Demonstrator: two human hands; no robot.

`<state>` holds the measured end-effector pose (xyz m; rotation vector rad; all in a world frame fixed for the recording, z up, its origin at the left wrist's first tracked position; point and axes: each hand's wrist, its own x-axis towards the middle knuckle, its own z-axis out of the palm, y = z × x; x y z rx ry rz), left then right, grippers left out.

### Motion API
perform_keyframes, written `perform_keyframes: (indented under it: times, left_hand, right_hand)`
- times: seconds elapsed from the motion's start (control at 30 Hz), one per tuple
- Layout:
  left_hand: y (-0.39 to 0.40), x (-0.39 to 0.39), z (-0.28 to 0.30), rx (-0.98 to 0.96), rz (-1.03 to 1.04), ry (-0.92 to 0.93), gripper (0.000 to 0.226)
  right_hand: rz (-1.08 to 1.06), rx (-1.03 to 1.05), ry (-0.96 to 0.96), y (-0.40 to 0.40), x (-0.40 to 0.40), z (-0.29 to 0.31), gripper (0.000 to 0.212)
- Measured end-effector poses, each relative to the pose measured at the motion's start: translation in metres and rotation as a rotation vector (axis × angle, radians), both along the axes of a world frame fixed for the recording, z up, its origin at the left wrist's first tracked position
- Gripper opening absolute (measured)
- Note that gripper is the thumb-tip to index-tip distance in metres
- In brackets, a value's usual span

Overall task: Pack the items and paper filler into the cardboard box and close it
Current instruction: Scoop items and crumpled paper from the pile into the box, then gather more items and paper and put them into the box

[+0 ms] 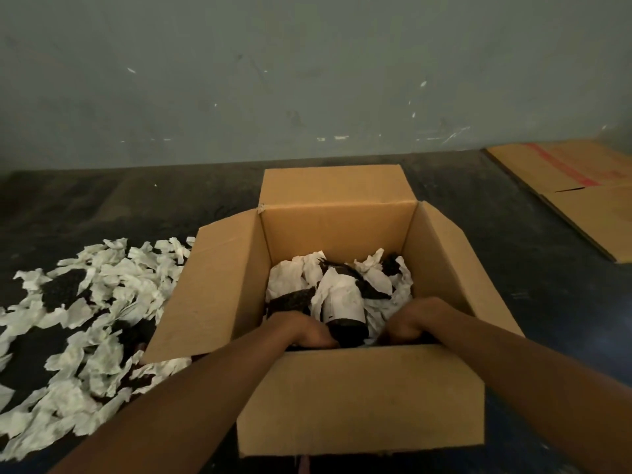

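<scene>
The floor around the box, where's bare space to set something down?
Bare dark floor lies right of the cardboard box, up to the flattened cardboard, and behind the box toward the wall. Left is crowded with torn paper filler. Inside the box, both hands, paper and a bottle fill it.

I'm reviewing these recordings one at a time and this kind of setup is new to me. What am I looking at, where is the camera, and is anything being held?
There is no machine here: a person wears one camera on the head, looking down at their own bare arms. The left hand and right hand reach into an open cardboard box on a dark floor. Inside lie a dark bottle and white paper filler. More loose paper lies left of the box, flattened cardboard far right. Their fingers are hidden, so any grip is unclear.
</scene>
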<state>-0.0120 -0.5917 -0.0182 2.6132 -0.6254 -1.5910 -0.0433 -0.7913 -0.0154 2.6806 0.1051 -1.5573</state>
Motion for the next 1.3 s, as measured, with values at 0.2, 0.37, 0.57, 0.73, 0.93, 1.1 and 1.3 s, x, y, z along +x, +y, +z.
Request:
perform_keyframes:
  times: [0.2,0.37,0.57,0.73,0.93,1.1,1.3]
  left_hand:
    - [0.005,0.010,0.041,-0.030,0.082,-0.142,0.048]
    - [0.026,0.006,0.083,-0.284,0.181,-0.549,0.063]
    - [0.090,-0.020,0.104,-0.429,0.172,-1.000,0.063]
    - [0.183,-0.049,0.102,-0.449,0.261,-1.039,0.063]
    - [0.312,-0.089,0.074,-0.372,0.437,-0.993,0.070]
    - [0.411,-0.124,0.042,-0.298,0.551,-0.914,0.078]
    - [0.493,-0.167,-0.027,-0.237,0.770,-0.715,0.113]
  right_hand:
    - [-0.126,0.069,-0.256,-0.002,0.016,0.036,0.028]
    - [-0.300,0.235,-0.754,0.022,0.019,0.076,0.045]
    - [-0.333,0.198,-0.938,0.097,-0.008,0.105,0.069]
    - [-0.327,0.236,-1.030,0.182,-0.035,0.106,0.071]
    - [-0.271,0.341,-1.059,0.306,-0.071,0.083,0.069]
    - [-0.302,0.588,-1.078,0.398,-0.099,0.055,0.063]
    - [-0.341,0.576,-0.917,0.472,-0.129,-0.020,0.080]
